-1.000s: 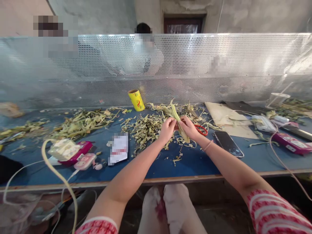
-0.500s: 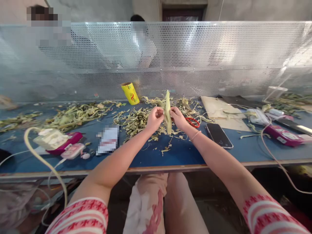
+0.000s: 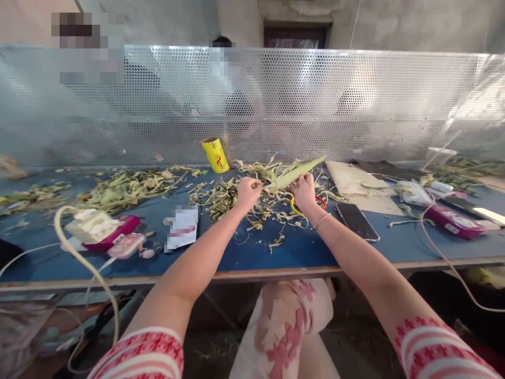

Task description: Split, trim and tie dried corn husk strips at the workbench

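Observation:
A long, pale yellow-green leaf point(image 3: 294, 176), husk-like in look, is stretched slantwise between my hands over the table. My right hand point(image 3: 305, 190) is closed on its lower side, near the middle. At its left end my left hand point(image 3: 248, 193) is pinched on a thin part of it; the exact grip is partly hidden by the fingers. Under and beside my right hand lie red and yellow looped handles point(image 3: 321, 201), probably of scissors, partly covered. Dry, shrivelled leaf pieces point(image 3: 221, 200) lie heaped below my left hand, with paler strips behind.
A perforated metal screen point(image 3: 177, 105) stands along the table's back, people beyond it. A yellow tube point(image 3: 215, 156) stands before it. A phone point(image 3: 357, 221) and brown cardboard point(image 3: 351, 179) lie right; a purple box point(image 3: 114, 233) and white packet point(image 3: 182, 227) left. A hose point(image 3: 84, 263) hangs over the front edge.
The leaf has swung from upright to slanting, its tip now pointing right and away. My right hand has moved slightly right; the yellow handle has come into view. The camera view has shifted a little.

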`<control>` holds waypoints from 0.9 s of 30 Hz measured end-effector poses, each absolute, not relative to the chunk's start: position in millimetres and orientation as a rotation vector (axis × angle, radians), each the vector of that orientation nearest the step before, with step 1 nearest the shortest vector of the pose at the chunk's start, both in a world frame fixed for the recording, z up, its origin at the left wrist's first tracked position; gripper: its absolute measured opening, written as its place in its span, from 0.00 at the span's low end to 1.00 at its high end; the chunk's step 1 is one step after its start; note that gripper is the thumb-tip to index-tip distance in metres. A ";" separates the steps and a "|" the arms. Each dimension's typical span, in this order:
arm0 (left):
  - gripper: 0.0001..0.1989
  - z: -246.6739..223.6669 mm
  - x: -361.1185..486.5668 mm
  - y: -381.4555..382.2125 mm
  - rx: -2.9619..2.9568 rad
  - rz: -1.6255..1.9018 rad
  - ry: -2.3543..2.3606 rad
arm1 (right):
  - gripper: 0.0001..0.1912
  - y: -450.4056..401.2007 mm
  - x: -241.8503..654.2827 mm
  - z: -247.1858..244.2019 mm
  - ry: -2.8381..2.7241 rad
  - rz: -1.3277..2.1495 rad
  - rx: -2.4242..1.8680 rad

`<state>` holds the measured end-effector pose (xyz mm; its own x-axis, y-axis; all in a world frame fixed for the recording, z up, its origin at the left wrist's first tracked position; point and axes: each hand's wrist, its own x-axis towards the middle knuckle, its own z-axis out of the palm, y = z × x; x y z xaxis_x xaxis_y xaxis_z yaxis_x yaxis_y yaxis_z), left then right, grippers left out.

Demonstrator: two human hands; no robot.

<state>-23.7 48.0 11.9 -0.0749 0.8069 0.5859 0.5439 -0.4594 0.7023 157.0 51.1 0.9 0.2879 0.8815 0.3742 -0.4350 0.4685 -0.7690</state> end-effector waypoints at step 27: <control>0.09 8.4 -2.6 29.8 2.100 1.433 1.166 | 0.13 28.7 137.8 2.5 -1.136 1.146 -0.614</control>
